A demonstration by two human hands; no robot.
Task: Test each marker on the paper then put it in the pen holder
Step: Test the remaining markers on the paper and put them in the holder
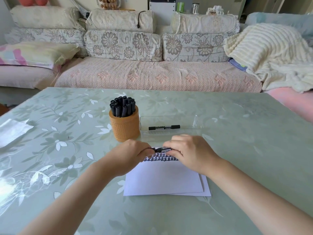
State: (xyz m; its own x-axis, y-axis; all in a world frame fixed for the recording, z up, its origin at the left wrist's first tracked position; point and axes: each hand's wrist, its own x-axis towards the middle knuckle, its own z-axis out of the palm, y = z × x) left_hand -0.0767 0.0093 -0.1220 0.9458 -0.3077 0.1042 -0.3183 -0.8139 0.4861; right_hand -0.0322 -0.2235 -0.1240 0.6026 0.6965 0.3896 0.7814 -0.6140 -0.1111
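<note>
A black marker [160, 149] lies level between both hands, just above the far edge of the white paper [164, 180]. My left hand [130, 153] grips its left end and my right hand [189, 151] grips its right part. Rows of black test marks [160, 158] run across the top of the paper. The brown pen holder [124, 128] stands behind my left hand, filled with several black markers [122, 106]. One more black marker [164, 127] lies in a clear plastic tray [194, 122] to the right of the holder.
The table [237, 150] has a green floral glossy cover. A folded white cloth [13, 131] lies at the left edge. A sofa [152, 73] with cushions and a cream blanket [271, 56] stands beyond the table's far edge.
</note>
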